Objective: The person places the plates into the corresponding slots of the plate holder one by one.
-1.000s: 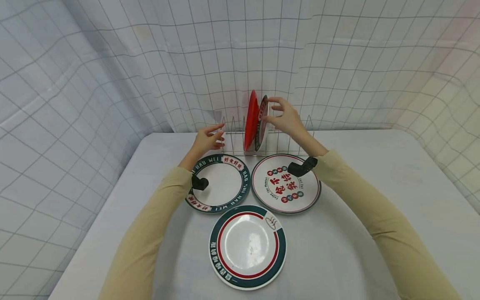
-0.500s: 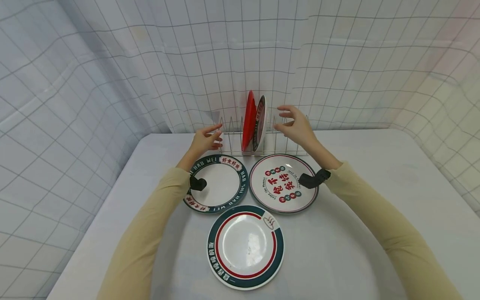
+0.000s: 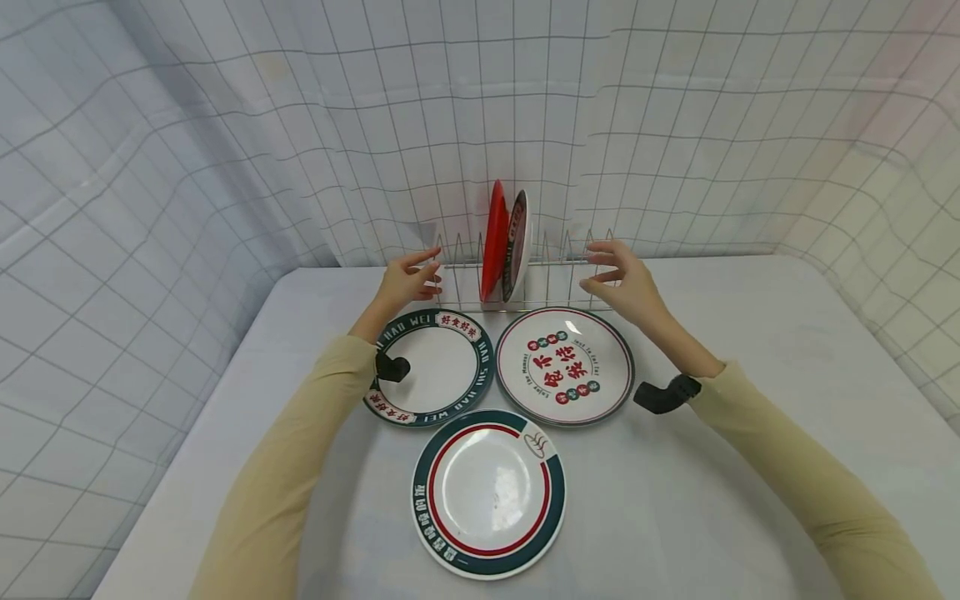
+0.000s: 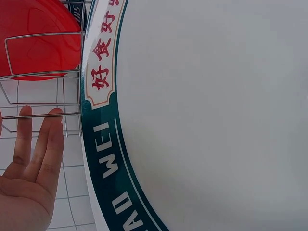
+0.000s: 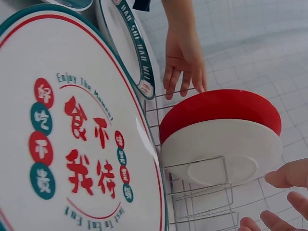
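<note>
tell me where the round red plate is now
In the head view, the round glossy red plate stands on edge in the silver wire rack at the back, immediately left of the white-backed plate with a dark patterned rim.

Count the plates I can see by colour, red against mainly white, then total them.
Red plate: 1, standing in the wire rack
White plates: 4, one standing in the rack, three flat on the table
Total: 5 visible; I can't tell whether others are stacked beneath the flat ones.
</note>
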`<action>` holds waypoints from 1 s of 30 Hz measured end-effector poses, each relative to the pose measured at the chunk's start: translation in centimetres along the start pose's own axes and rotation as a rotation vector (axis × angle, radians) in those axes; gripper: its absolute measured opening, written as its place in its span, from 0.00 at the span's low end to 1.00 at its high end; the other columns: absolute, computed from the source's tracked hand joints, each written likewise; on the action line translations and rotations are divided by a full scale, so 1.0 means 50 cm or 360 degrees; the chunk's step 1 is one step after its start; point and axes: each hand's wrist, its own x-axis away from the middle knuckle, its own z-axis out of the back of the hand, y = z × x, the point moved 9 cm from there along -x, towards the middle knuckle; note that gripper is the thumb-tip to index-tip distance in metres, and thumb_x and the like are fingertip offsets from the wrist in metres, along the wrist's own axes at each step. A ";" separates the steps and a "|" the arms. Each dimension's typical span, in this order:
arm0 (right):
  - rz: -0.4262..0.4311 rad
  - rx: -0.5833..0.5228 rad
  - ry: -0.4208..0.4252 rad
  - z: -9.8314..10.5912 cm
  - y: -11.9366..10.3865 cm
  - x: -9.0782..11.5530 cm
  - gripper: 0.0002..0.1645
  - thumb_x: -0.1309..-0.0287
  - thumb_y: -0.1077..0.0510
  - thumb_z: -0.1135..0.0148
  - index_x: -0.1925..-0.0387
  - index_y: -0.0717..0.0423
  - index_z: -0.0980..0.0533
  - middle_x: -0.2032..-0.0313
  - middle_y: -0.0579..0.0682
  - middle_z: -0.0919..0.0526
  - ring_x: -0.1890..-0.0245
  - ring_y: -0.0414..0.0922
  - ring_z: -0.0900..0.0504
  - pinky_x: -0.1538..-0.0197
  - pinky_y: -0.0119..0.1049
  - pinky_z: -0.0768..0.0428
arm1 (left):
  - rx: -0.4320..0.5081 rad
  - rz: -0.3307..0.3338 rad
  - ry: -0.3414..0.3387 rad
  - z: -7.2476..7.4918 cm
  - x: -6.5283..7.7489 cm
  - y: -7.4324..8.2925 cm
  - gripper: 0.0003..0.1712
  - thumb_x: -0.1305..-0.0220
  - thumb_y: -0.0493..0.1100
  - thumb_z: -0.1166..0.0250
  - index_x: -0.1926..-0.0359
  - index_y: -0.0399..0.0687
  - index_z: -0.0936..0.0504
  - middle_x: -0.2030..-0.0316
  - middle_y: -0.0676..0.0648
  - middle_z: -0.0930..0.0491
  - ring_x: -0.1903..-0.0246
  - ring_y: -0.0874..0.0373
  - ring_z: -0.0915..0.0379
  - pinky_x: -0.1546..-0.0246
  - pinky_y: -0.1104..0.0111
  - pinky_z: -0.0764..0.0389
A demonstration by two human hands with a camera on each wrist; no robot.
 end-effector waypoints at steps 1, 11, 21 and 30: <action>-0.0006 -0.0004 -0.0007 0.000 0.006 0.007 0.33 0.40 0.62 0.38 0.34 0.56 0.36 0.39 0.62 0.28 0.49 0.59 0.22 0.48 0.53 0.20 | -0.0001 0.0003 0.0002 0.000 0.000 0.000 0.25 0.27 0.40 0.49 0.31 0.42 0.35 0.50 0.20 0.27 0.51 0.28 0.26 0.49 0.48 0.22; -0.0103 0.0050 -0.0090 -0.005 0.046 0.096 0.32 0.39 0.60 0.38 0.35 0.56 0.35 0.40 0.63 0.26 0.49 0.59 0.21 0.55 0.42 0.18 | -0.0017 0.0020 0.0022 0.003 -0.003 -0.004 0.25 0.27 0.40 0.48 0.32 0.44 0.33 0.60 0.32 0.20 0.53 0.31 0.23 0.51 0.51 0.19; -0.0158 -0.0013 -0.0201 -0.020 0.061 0.166 0.30 0.41 0.62 0.36 0.38 0.57 0.33 0.44 0.62 0.23 0.58 0.52 0.20 0.65 0.27 0.22 | -0.0033 0.0016 0.0013 0.005 -0.007 -0.004 0.25 0.27 0.40 0.48 0.31 0.44 0.34 0.56 0.27 0.22 0.55 0.34 0.20 0.53 0.53 0.18; -0.0159 -0.0069 -0.0292 -0.048 0.048 0.219 0.30 0.44 0.61 0.33 0.40 0.57 0.31 0.49 0.62 0.20 0.65 0.43 0.18 0.67 0.27 0.23 | -0.0025 0.0000 0.0017 0.007 -0.019 -0.022 0.26 0.27 0.41 0.47 0.31 0.46 0.34 0.54 0.25 0.23 0.56 0.34 0.20 0.55 0.57 0.16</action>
